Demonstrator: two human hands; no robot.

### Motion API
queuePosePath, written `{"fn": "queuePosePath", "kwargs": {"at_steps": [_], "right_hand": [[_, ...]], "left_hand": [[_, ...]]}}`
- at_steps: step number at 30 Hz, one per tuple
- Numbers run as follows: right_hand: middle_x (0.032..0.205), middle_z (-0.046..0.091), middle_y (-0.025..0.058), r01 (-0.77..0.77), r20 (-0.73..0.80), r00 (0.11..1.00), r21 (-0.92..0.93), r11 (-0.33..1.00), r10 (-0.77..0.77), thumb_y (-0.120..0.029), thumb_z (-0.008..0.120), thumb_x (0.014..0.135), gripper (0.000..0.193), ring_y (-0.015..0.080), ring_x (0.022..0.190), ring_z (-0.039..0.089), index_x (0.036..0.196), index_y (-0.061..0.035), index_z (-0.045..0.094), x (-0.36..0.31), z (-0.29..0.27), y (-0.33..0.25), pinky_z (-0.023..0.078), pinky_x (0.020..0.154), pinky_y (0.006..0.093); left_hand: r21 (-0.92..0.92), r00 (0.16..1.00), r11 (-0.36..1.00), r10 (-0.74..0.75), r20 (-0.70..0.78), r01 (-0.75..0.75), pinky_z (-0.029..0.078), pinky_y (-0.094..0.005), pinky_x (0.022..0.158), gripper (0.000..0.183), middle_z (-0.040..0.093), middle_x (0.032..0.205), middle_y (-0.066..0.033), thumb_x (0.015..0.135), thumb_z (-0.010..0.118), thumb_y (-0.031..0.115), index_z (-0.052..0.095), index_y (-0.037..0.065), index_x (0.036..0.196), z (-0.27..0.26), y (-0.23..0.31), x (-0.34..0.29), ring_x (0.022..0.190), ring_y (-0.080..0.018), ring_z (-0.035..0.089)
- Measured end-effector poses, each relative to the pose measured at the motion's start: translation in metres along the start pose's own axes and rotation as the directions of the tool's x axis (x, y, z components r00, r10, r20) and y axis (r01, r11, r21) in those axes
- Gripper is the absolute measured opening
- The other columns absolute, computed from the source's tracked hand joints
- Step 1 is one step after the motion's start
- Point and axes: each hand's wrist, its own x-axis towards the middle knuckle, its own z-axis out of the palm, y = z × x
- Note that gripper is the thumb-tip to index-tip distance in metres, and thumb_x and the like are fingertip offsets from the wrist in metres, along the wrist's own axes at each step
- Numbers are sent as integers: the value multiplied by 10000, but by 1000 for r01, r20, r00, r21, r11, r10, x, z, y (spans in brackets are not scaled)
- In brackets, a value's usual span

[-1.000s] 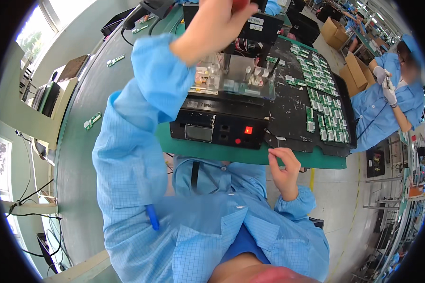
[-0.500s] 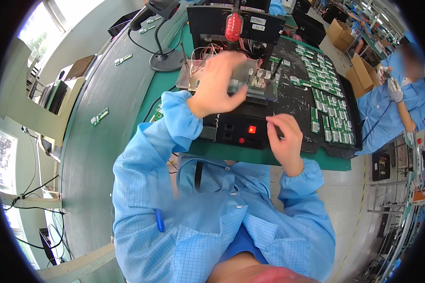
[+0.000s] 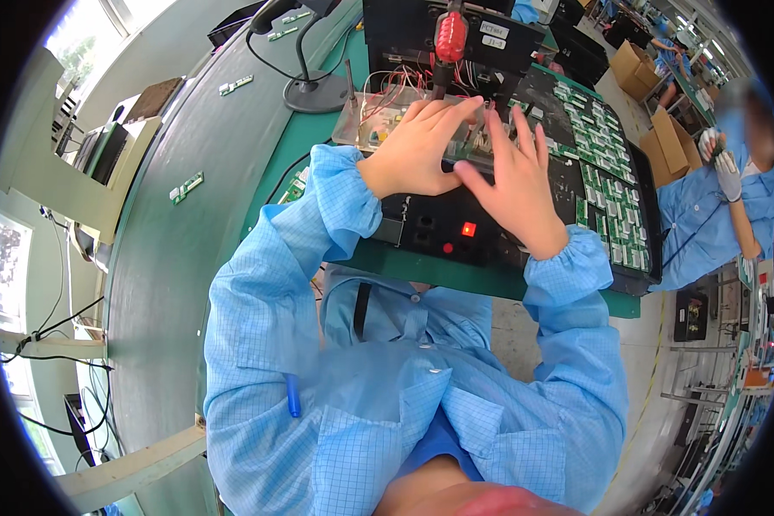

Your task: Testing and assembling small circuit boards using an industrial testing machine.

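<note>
Both hands are over a test fixture with a clear plastic base (image 3: 347, 129), wires and a red-handled lever (image 3: 451, 39) standing above it. My left hand (image 3: 421, 148) reaches across the fixture from the left, fingers stretched out and thumb apart. Opposite it, my right hand (image 3: 523, 185) has its fingers spread over the fixture's right side. The thumbs come close together. Nothing held shows in either hand; the hands partly cover the middle of the fixture. Just below them, a black control box (image 3: 445, 232) shows a lit red square button (image 3: 469, 230).
Many small green circuit boards (image 3: 612, 202) lie in rows on a black mat at right. Loose boards (image 3: 187, 187) lie on the green bench at left. A scanner stand (image 3: 314, 90) is behind. Cardboard boxes (image 3: 669, 142) and a gloved co-worker (image 3: 714, 206) are at far right.
My right hand has moved up from beside the control box to the fixture, its fingers spreading. My left hand has shifted slightly right and down. The view has shifted a little.
</note>
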Motion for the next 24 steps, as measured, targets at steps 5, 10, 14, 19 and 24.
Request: {"fn": "queuePosePath", "kwargs": {"at_steps": [5, 10, 14, 19, 24], "right_hand": [[1437, 545, 153, 47, -38, 998, 39, 998, -45, -441, 712, 872, 782, 399, 1453, 317, 1456, 9, 450, 6, -4, 2, 206, 1177, 578], [1428, 548, 166, 61, 75, 995, 61, 996, -65, -443, 741, 837, 810, 420, 1438, 328, 1451, 3, 459, 7, -6, -1, 230, 1170, 573], [1451, 513, 189, 34, -10, 999, 34, 999, -33, -444, 762, 815, 814, 426, 1450, 292, 1443, -14, 473, 8, -5, 4, 244, 1163, 568], [1479, 490, 169, 36, -30, 999, 64, 997, -35, -443, 759, 819, 812, 425, 1453, 283, 1442, -10, 471, 5, -3, 4, 232, 1162, 573], [1231, 655, 197, 113, -76, 990, -47, 992, -117, -513, 748, 808, 863, 405, 1433, 325, 1416, 36, 476, 8, -5, 3, 236, 1122, 606]], "left_hand": [[-26, 1000, 1000, -2, -27, 1, 352, -433, 1058, 1010, 599, 1275, -104, 646, 806, 174, 320, 56, 1524, 2, -2, 1, 1162, -331, 531], [-41, 999, 999, 17, -49, -20, 354, -428, 1053, 1019, 597, 1264, -100, 633, 813, 151, 323, 49, 1521, 3, -5, -1, 1161, -324, 532], [-47, 1000, 999, 2, -20, -3, 359, -429, 1041, 1021, 597, 1264, -102, 628, 810, 140, 323, 47, 1520, 2, -3, 1, 1155, -322, 534], [-60, 1000, 998, -2, -26, 1, 363, -420, 1028, 1015, 604, 1266, -102, 622, 808, 121, 331, 57, 1516, 3, -4, 0, 1143, -322, 536], [-66, 1000, 998, -8, -25, 6, 370, -419, 1024, 1002, 606, 1267, -95, 626, 807, 116, 339, 74, 1511, 2, -6, 0, 1139, -326, 532]]}}
